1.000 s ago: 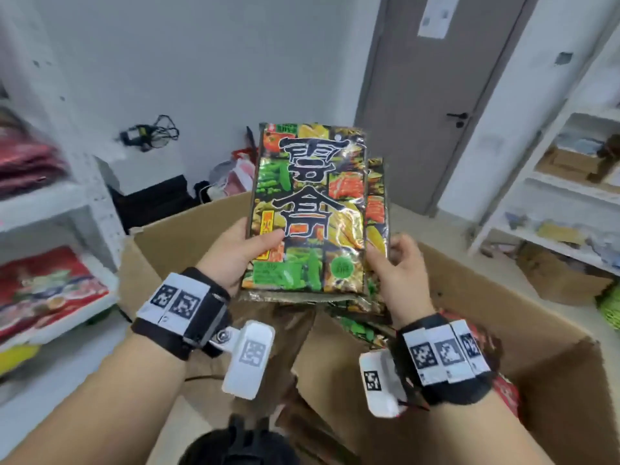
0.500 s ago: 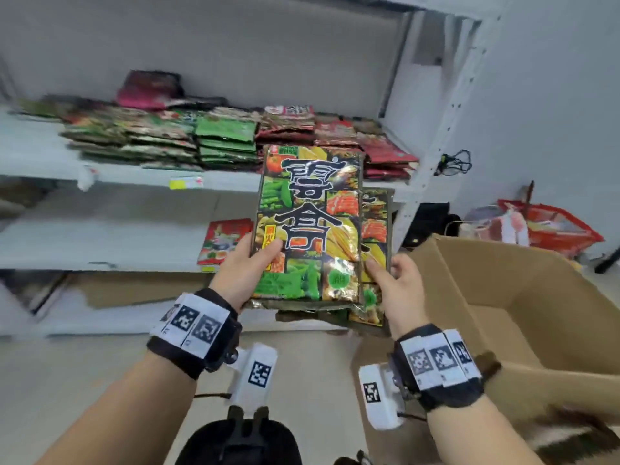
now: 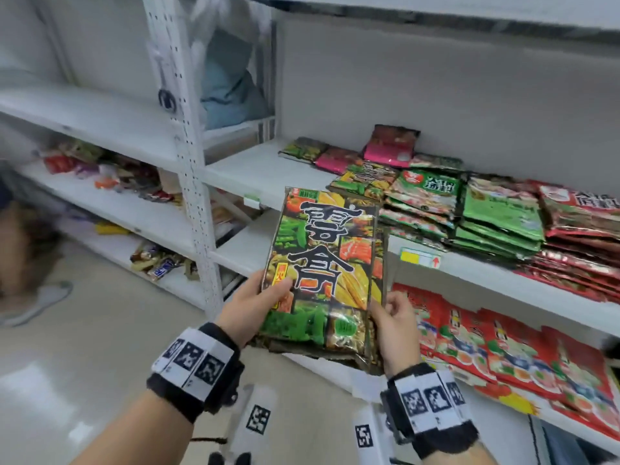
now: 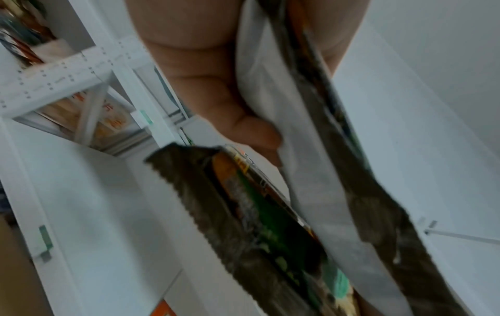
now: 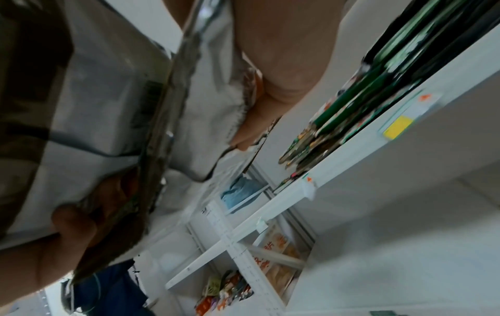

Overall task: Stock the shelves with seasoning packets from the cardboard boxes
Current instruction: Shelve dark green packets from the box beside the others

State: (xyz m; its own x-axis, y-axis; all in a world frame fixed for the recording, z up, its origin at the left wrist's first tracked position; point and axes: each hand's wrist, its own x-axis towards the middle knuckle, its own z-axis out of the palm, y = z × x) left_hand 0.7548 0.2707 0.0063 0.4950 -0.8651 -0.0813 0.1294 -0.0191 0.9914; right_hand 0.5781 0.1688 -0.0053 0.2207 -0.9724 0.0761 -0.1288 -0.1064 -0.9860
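I hold a stack of seasoning packets upright in front of the white shelf; the top one is dark with green and orange food pictures and big black characters. My left hand grips the stack's lower left edge, thumb on the front. My right hand holds the lower right edge. In the left wrist view the packets hang below my fingers, silver backs showing. The right wrist view shows silver packet backs pinched by my fingers.
Piles of green and red packets fill the right part of the middle shelf, with bare board left of them. Red packets lie on the shelf below. A white upright post divides the bays. Another person's shoe is at far left.
My view has swung left from the cardboard box to the shelves. The packet stack stays in both hands and is now closer to the middle shelf.
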